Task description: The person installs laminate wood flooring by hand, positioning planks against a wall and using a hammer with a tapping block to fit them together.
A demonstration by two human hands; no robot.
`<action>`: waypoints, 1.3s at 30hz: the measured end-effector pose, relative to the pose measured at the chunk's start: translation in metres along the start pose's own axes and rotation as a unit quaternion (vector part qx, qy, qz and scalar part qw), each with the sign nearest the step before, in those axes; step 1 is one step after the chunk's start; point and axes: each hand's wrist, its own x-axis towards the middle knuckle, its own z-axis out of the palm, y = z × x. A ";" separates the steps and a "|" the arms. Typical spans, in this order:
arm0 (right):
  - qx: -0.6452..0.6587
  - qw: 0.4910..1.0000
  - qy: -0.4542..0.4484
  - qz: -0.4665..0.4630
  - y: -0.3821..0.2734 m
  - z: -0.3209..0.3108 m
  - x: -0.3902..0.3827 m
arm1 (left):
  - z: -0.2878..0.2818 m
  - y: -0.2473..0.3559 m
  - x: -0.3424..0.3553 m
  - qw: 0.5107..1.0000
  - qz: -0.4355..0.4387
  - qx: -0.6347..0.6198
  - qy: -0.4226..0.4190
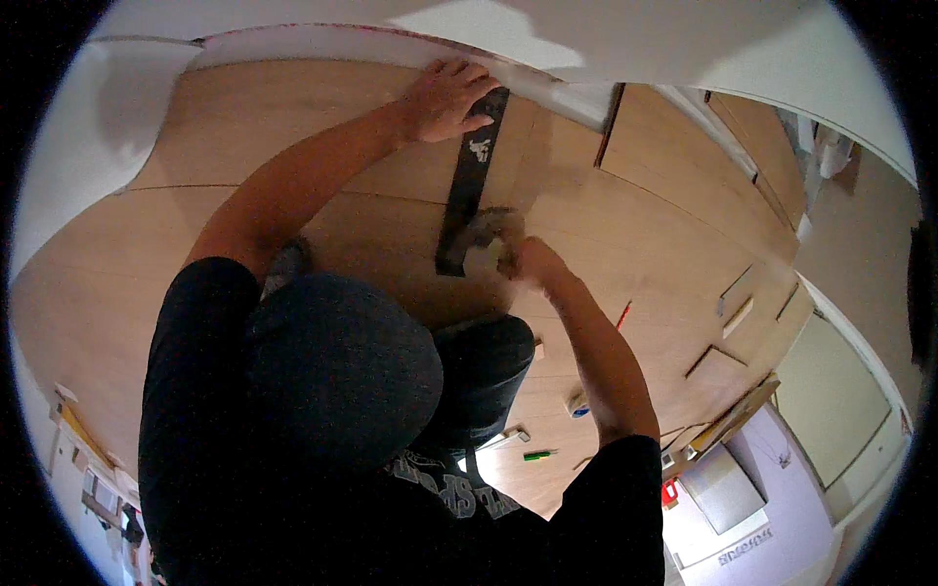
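Note:
A long black flat pull bar [461,190] with a pale mark lies across the wood-look floor planks [371,230], its far end close to the wall. My left hand [445,104] rests flat at that far end, fingers stretched out and thumb touching the bar's edge. Closed around the handle of a hammer [486,227], my right hand [537,266] is just right of the bar's near end. The hammer is smeared by motion, so I cannot tell whether it touches the bar. My bent knee [489,376] is close behind.
Loose planks [674,146] lie along the wall at the far right. On the floor to my right are a red pencil [623,314], a tape roll [578,403], a green utility knife [538,456] and small board offcuts [716,363]. A white wall [664,39] borders the far side.

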 end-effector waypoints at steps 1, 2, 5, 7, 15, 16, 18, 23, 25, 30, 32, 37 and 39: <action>0.045 0.998 0.009 0.050 -0.007 -0.010 -0.002 | -0.002 0.001 0.001 1.000 0.001 0.000 0.000; 0.090 0.993 0.056 0.052 -0.010 -0.014 -0.005 | -0.004 0.002 0.002 1.000 0.001 0.000 0.000; 0.154 0.976 0.150 0.046 0.000 0.004 0.001 | -0.004 0.001 0.003 1.000 0.006 0.005 0.009; 0.099 0.984 0.152 0.001 0.030 0.059 0.014 | -0.001 0.008 0.013 1.000 0.015 -0.002 0.004; 0.174 0.979 0.081 0.071 -0.038 -0.018 -0.004 | -0.002 0.003 0.001 1.000 -0.008 0.010 -0.001; 0.231 0.958 0.120 0.119 -0.040 -0.021 -0.002 | -0.002 0.001 0.000 1.000 -0.005 0.014 0.001; 0.055 0.995 0.083 0.007 0.031 0.038 0.015 | 0.003 0.005 0.010 1.000 0.014 0.011 0.009; -0.008 0.999 0.033 -0.035 0.011 0.019 0.007 | -0.008 0.003 -0.001 1.000 0.001 0.018 -0.008; 0.143 0.984 0.081 0.068 -0.004 0.002 0.000 | -0.007 0.007 -0.001 1.000 0.004 0.009 -0.012; 0.093 0.994 0.045 -0.032 0.011 0.033 0.003 | -0.005 0.007 0.009 1.000 0.014 -0.004 -0.003; 0.092 0.993 0.043 -0.059 0.021 0.049 0.010 | -0.011 0.007 0.008 1.000 0.010 -0.010 -0.024; 0.061 0.991 0.055 -0.107 -0.003 0.055 -0.009 | -0.023 0.001 -0.017 1.000 0.011 -0.019 -0.013; 0.125 0.989 0.033 0.066 -0.043 0.036 -0.039 | -0.001 -0.011 -0.036 0.995 0.077 -0.020 0.066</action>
